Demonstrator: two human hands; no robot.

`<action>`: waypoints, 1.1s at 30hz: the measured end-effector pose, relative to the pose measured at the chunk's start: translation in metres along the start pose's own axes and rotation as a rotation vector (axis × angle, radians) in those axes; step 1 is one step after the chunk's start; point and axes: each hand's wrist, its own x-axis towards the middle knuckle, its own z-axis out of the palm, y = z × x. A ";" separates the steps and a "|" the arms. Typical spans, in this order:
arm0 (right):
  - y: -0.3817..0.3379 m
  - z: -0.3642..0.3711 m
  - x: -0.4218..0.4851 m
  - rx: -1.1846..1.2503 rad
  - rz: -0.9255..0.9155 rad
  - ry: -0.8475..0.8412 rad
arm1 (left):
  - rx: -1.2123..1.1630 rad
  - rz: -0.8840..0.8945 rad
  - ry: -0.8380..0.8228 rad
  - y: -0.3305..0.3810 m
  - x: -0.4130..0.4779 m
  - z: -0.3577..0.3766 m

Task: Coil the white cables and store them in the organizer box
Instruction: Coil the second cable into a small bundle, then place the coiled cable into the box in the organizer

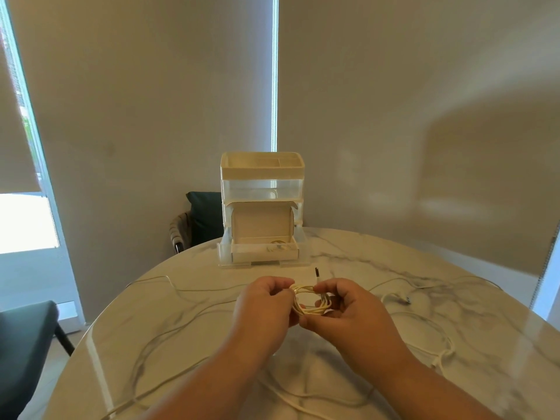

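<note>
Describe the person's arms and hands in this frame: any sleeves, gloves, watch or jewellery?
The left hand and right hand are bare, with no gloves. The left forearm and right forearm are uncovered down to the frame's bottom edge, with no sleeve or cuff in view. No watch, bracelet or ring shows on the visible parts, and there are no markings.

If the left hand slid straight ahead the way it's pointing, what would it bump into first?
Probably the organizer box, low down where it stands open. The left hand grips the coiled cable, so that would arrive with it. Depth is hard to judge.
</note>
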 end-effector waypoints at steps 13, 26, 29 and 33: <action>-0.010 0.024 0.046 -0.218 -0.084 0.048 | 0.089 0.148 0.063 0.011 0.016 -0.026; -0.027 0.078 0.210 -0.270 -0.026 -0.008 | 0.122 0.323 0.422 0.022 0.043 -0.054; -0.023 0.093 0.237 -0.358 0.034 -0.097 | 0.173 0.324 0.412 0.022 0.045 -0.055; -0.018 0.110 0.261 -0.517 0.093 -0.206 | 0.190 0.312 0.393 0.022 0.045 -0.054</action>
